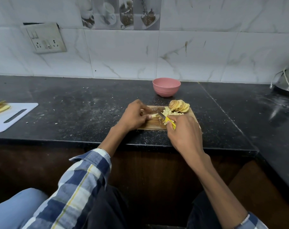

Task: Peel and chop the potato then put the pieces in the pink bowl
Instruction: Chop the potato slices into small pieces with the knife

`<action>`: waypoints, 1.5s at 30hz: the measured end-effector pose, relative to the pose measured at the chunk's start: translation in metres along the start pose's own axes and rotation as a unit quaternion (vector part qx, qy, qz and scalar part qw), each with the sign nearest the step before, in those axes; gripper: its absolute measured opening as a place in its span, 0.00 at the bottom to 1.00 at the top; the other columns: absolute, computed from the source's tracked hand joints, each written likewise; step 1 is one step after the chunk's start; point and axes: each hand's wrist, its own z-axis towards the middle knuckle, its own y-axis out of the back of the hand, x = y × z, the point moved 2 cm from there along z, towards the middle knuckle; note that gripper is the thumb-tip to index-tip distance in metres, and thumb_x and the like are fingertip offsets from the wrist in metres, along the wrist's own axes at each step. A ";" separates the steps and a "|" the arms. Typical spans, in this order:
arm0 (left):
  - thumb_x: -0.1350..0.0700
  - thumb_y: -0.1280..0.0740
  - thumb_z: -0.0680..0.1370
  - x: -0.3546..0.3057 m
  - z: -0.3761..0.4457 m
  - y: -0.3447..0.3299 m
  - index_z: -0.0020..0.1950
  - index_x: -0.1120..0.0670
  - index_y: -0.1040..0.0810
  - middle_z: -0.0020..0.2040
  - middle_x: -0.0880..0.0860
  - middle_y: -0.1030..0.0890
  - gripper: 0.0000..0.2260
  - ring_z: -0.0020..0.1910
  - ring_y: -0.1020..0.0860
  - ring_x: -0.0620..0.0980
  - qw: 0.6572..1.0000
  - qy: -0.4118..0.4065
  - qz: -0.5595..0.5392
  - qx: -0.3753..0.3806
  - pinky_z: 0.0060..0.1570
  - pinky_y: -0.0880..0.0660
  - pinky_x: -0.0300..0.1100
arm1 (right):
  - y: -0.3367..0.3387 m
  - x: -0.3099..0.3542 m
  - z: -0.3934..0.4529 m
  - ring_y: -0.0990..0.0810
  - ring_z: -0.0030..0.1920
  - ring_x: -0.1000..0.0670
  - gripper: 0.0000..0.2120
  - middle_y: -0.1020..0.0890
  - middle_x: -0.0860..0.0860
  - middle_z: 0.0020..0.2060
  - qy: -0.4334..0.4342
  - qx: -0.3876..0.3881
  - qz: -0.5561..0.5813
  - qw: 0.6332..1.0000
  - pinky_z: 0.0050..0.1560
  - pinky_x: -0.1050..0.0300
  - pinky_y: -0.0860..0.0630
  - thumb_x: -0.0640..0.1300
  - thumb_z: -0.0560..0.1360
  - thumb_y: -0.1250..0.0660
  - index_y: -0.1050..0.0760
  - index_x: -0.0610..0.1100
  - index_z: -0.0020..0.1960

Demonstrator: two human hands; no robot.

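Your right hand sits nearest, fingers curled around the yellow handle of the knife; blade runs up and to the left from that grip, tip down on the wooden cutting board. Left of the blade, your left hand has fingertips bent, pinning a pale potato strip against the board. Strip's long axis lies roughly left-right, so the blade crosses it at an angle; the cut line falls just right of the left fingertips. Judgement: next stroke should stay on the knife side of those fingertips, and the gap looks small. Beyond the blade, touching it or just beside it (cannot tell which), lies a heap of chopped pieces; further right, a fan of round potato slices, skin apparently on their edges. Farthest, beyond the board's back edge, stands the pink bowl, nearer your right hand; no pieces visible in it from this angle.
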 end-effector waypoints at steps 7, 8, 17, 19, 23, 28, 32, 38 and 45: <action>0.56 0.23 0.76 0.004 0.009 -0.010 0.56 0.54 0.12 0.49 0.49 0.23 0.09 0.47 0.23 0.47 0.999 -0.023 0.009 0.045 0.52 0.27 0.40 | -0.006 0.007 0.006 0.18 0.47 0.43 0.12 0.16 0.46 0.48 0.002 0.012 -0.039 0.999 0.41 0.52 0.27 0.47 0.82 0.35 0.17 0.47 0.61; 0.56 0.23 0.76 0.005 0.010 -0.012 0.55 0.55 0.12 0.48 0.48 0.23 0.08 0.47 0.23 0.47 0.999 -0.022 0.011 0.043 0.52 0.26 0.42 | -0.008 0.008 0.007 0.18 0.47 0.43 0.12 0.16 0.46 0.48 0.002 0.014 -0.047 0.999 0.41 0.52 0.29 0.47 0.82 0.35 0.18 0.47 0.61; 0.62 0.26 0.75 -0.015 0.006 -0.014 0.39 0.52 0.30 0.43 0.51 0.19 0.14 0.49 0.20 0.56 0.998 0.032 0.040 0.018 0.41 0.35 0.41 | -0.013 0.030 0.019 0.20 0.53 0.40 0.07 0.20 0.43 0.53 0.016 0.062 -0.119 0.991 0.43 0.50 0.33 0.44 0.81 0.35 0.22 0.42 0.56; 0.61 0.26 0.74 -0.016 0.005 -0.014 0.38 0.50 0.33 0.45 0.53 0.18 0.16 0.50 0.20 0.57 0.998 0.044 0.049 0.009 0.41 0.33 0.45 | -0.007 0.035 0.014 0.21 0.53 0.40 0.07 0.20 0.43 0.53 0.023 0.074 -0.135 0.988 0.43 0.50 0.34 0.43 0.81 0.35 0.23 0.42 0.57; 0.57 0.25 0.75 -0.016 0.003 -0.016 0.43 0.53 0.21 0.42 0.47 0.22 0.05 0.51 0.19 0.56 0.997 0.045 0.063 0.004 0.47 0.25 0.47 | 0.015 0.036 -0.001 0.21 0.52 0.42 0.07 0.20 0.45 0.52 0.017 0.093 -0.151 0.984 0.45 0.51 0.31 0.46 0.80 0.33 0.23 0.45 0.56; 0.55 0.24 0.77 -0.010 0.001 -0.013 0.50 0.54 0.12 0.40 0.42 0.26 0.05 0.46 0.22 0.47 0.999 0.016 0.028 0.006 0.51 0.25 0.41 | 0.033 0.030 -0.007 0.21 0.52 0.43 0.10 0.20 0.46 0.54 -0.001 0.063 -0.118 0.991 0.46 0.52 0.29 0.47 0.81 0.34 0.20 0.46 0.60; 0.54 0.24 0.77 0.001 -0.009 -0.011 0.53 0.54 0.12 0.42 0.39 0.25 0.07 0.39 0.24 0.37 0.999 0.015 -0.022 -0.040 0.41 0.31 0.25 | 0.017 0.031 0.001 0.20 0.51 0.43 0.11 0.18 0.46 0.51 0.004 0.035 -0.096 0.995 0.43 0.53 0.32 0.47 0.82 0.36 0.19 0.45 0.59; 0.57 0.24 0.75 -0.004 -0.007 -0.011 0.47 0.55 0.11 0.38 0.41 0.22 0.04 0.34 0.23 0.37 0.999 0.031 -0.022 -0.036 0.41 0.25 0.36 | -0.009 0.040 0.018 0.19 0.51 0.40 0.07 0.19 0.43 0.51 -0.001 0.060 -0.101 0.993 0.42 0.51 0.32 0.44 0.81 0.34 0.21 0.43 0.54; 0.57 0.25 0.76 -0.009 -0.003 -0.010 0.48 0.52 0.10 0.39 0.48 0.14 0.05 0.37 0.21 0.44 0.999 0.043 -0.008 -0.023 0.44 0.26 0.38 | 0.010 0.034 0.011 0.21 0.54 0.43 0.10 0.19 0.46 0.55 -0.011 0.095 -0.122 0.988 0.47 0.51 0.30 0.46 0.80 0.33 0.21 0.45 0.60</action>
